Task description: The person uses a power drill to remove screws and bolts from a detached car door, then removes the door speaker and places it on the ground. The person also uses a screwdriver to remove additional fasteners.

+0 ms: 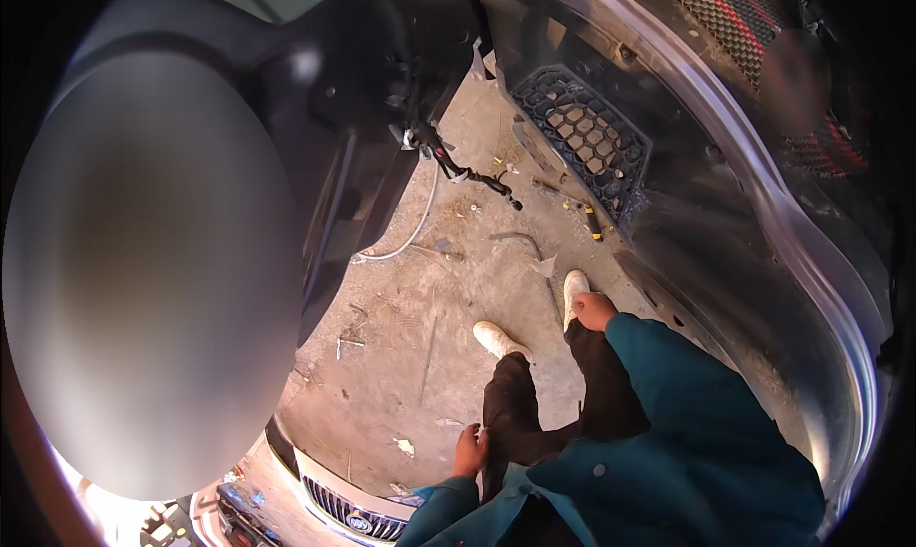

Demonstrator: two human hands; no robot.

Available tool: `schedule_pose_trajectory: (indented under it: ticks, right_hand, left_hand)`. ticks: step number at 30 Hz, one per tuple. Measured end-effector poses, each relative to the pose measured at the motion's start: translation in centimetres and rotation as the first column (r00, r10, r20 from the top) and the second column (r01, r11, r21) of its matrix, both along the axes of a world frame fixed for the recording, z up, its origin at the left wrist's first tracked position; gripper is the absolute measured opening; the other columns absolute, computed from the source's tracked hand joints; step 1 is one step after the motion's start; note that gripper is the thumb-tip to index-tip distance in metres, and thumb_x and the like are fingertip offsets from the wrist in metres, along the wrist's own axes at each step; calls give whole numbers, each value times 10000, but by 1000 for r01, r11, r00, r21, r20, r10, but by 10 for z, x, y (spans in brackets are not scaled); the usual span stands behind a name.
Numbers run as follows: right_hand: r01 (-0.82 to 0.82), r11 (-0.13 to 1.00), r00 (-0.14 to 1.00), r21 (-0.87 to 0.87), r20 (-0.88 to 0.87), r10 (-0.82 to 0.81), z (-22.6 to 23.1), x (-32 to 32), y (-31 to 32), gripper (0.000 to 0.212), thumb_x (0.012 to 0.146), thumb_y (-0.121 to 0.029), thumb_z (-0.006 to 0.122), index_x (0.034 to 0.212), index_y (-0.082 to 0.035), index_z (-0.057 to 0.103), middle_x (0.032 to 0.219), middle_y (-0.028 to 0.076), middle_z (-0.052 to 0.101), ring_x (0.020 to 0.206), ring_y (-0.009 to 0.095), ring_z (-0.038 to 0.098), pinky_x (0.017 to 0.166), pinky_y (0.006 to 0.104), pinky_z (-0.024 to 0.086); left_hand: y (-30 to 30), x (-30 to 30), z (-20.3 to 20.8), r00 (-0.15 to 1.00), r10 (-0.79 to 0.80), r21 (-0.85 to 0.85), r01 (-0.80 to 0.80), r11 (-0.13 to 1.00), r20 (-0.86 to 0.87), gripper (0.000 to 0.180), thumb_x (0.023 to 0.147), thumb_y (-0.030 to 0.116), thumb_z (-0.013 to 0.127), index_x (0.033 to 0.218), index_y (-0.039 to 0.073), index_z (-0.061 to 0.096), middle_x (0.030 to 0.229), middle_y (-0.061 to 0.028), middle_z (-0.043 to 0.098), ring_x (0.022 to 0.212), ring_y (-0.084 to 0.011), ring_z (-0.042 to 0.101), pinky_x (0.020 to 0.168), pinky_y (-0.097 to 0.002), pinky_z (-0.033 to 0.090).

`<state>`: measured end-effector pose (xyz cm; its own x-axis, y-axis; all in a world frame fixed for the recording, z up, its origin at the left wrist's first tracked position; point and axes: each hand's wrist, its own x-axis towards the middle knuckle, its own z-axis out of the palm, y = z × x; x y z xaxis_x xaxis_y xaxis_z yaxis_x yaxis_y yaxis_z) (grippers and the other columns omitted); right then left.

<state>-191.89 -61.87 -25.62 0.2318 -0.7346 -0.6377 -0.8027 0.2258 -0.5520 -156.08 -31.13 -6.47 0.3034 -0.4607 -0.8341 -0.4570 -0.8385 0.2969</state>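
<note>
My left hand (470,451) hangs beside my left thigh, its fingers loosely bent and a little apart, with nothing visible in them. My right hand (594,310) is in front of my right leg, just above the shoe, its fingers curled in; I see nothing in it. Both arms are in teal sleeves (668,371). Ahead and to the left is a dark vehicle door (334,175), with a black wiring harness (482,178) dangling from its edge. On my right is the vehicle's body opening (725,232), with a black honeycomb-patterned plastic panel (587,127) inside it.
Loose on the concrete floor (420,309) are a yellow-and-black handled tool (593,224), a metal T-shaped tool (349,344), a bent dark hose (534,247) and scraps. A bumper with a grille (348,509) lies behind on the left. A red-and-black woven seat cover (720,13) shows at upper right.
</note>
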Motion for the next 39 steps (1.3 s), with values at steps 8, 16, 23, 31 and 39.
schedule_pose_trajectory:
  ticks: [8,16,23,31,39]
  right_hand:
    - [319,945,947,67,21,-321,-172,23,-91,529,997,-292,712,1493,-134,621,1359,243,732,1272,448,681,1067,495,553]
    - [595,701,731,394,99,-676,-289,60,-225,762,1077,-240,653,1753,-271,303,1420,187,698,1172,354,711,959,495,594]
    - [722,449,470,527,104,-877,-387,46,-282,753,1159,-411,570,1787,-250,187,1627,163,492,1343,410,615,1119,616,526]
    - [855,450,434,258,120,-893,-432,55,-268,470,1110,-490,634,1492,-216,632,1351,147,706,1192,345,708,1002,526,592]
    - [498,787,856,-365,64,-513,-394,192,-146,256,923,-275,836,927,-106,644,952,114,700,917,390,707,779,535,564]
  left_hand:
    - [-78,-19,-105,914,-357,8,363,932,192,696,996,485,751,1487,14,603,1499,-271,614,1401,-465,559,1200,-524,452]
    - [-92,23,-113,926,-299,23,302,953,230,580,975,395,779,1394,6,690,1400,-236,685,1333,-436,626,1155,-486,496]
    - [-125,32,-119,903,-320,-35,344,938,287,547,954,357,810,1373,22,708,1404,-221,691,1333,-423,632,1149,-504,495]
    - [-135,45,-121,906,-320,-34,342,939,277,546,943,353,812,1371,29,711,1406,-211,693,1327,-426,635,1146,-501,499]
    - [-127,51,-125,910,-322,-33,342,939,263,541,943,374,821,1368,53,723,1402,-181,695,1303,-395,648,1117,-487,518]
